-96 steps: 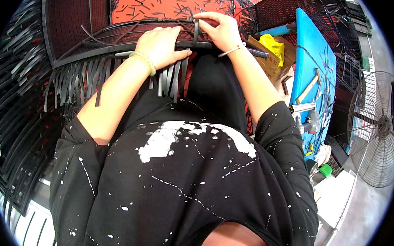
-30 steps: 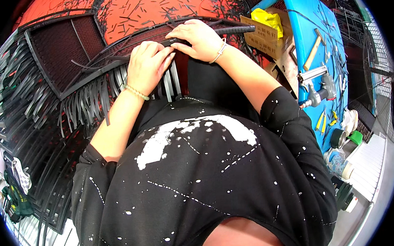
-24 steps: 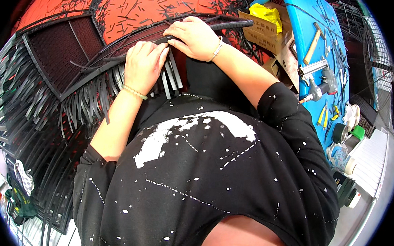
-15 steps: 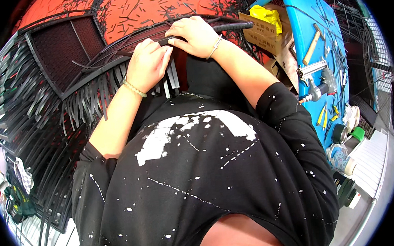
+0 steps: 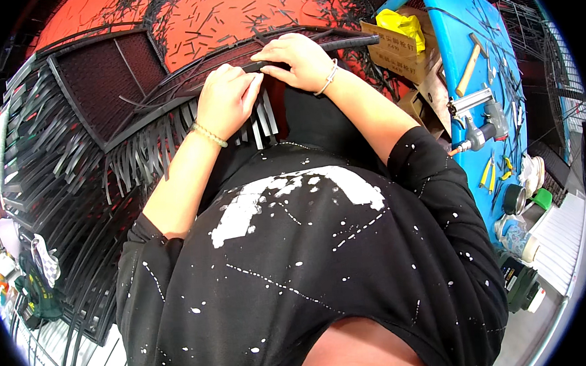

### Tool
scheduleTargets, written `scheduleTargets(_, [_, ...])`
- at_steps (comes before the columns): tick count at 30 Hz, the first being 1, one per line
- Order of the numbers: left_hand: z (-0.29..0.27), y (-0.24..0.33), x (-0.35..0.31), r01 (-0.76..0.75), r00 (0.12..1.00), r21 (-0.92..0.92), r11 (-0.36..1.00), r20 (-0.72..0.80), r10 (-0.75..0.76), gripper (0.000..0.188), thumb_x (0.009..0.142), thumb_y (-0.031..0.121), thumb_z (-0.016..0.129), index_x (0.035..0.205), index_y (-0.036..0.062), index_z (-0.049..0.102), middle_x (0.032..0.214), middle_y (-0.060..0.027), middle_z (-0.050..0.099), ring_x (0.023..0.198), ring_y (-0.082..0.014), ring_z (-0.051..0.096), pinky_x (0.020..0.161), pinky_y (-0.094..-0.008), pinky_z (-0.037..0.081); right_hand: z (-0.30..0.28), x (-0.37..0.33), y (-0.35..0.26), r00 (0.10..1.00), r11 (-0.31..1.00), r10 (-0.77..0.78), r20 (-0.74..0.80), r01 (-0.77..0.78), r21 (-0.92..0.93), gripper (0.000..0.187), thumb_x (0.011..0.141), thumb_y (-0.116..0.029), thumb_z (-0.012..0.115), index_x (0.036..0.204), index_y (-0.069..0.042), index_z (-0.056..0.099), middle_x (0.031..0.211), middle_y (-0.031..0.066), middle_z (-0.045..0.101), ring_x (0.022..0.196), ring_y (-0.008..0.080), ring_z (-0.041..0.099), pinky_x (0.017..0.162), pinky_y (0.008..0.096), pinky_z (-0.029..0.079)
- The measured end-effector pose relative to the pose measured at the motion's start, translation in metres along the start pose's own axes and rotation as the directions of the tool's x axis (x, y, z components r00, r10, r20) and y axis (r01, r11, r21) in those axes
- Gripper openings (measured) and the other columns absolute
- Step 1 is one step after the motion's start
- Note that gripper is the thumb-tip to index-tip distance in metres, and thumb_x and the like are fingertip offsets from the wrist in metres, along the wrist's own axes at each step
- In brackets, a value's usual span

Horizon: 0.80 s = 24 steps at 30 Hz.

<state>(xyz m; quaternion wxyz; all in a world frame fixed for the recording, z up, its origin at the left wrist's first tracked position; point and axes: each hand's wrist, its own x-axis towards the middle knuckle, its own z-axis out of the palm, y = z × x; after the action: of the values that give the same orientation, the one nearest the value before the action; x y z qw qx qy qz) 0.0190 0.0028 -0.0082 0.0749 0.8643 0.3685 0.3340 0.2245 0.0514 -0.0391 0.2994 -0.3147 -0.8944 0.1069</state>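
A dark woven frame (image 5: 116, 83) lies across my lap, with many flat black strips (image 5: 150, 148) hanging from its near edge. My left hand (image 5: 226, 101) is closed at this edge, fingers bent and thumb pressed along the forefinger; the strip in its pinch is mostly hidden. Just to its right, my right hand (image 5: 297, 62) curls over the frame's black rail (image 5: 348, 43), thumb on the near side and fingers on the far side. The rail's right end, wrapped in black strip, sticks out past this hand.
At right, a blue table (image 5: 454, 12) carries a hammer (image 5: 470, 66), a nail gun (image 5: 484, 128) and yellow-handled pliers (image 5: 487, 173). Beside it stands a cardboard box (image 5: 392, 49) with a yellow bag (image 5: 401, 29). Strip offcuts litter the red surface (image 5: 229, 19) ahead.
The whole view has shifted slightly, so everything sits a little lower and farther right. Both hands keep nearly the same grip on the frame.
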Motion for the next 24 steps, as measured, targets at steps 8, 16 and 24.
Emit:
scheduleTargets(8, [-0.009,-0.006,0.012,-0.051,0.998,-0.009,0.999,0.043,0.052,0.011,0.079,0.011,0.068,0.072,0.0038,0.064,0.063,-0.0071,0.053,0.067,-0.0254,0.054,0.064,-0.0378,0.043,-0.001,-0.001,-0.005,0.997,0.996,-0.074,-0.016,0.073,-0.059,0.024,0.085,-0.023,0.062,0.105,-0.011,0.067,0.094,0.0061,0.066,0.094,0.0223,0.061,0.098,0.0401,0.040])
scheduleTargets(16, [0.007,-0.042,0.028,0.107,0.992,0.010,0.994,0.058,-0.108,0.022,0.091,0.023,0.060,0.094,0.0037,0.069,0.084,-0.0111,0.068,0.075,-0.0295,0.064,0.069,-0.0350,0.051,0.001,-0.002,-0.006,1.000,1.000,-0.010,-0.017,0.010,-0.010,0.026,0.079,-0.022,0.066,0.101,-0.007,0.064,0.092,0.0086,0.065,0.091,0.0254,0.061,0.100,0.0390,0.039])
scheduleTargets(24, [0.021,-0.060,0.031,0.536,0.819,-0.134,0.833,0.321,-0.475,0.032,0.090,0.033,0.058,0.085,0.0040,0.071,0.067,-0.0133,0.065,0.064,-0.0250,0.065,0.062,-0.0332,0.049,-0.004,-0.005,-0.012,0.997,0.996,0.069,0.024,-0.070,0.062,0.037,0.079,-0.018,0.068,0.113,-0.006,0.058,0.107,0.0099,0.063,0.103,0.0275,0.059,0.104,0.0432,0.036])
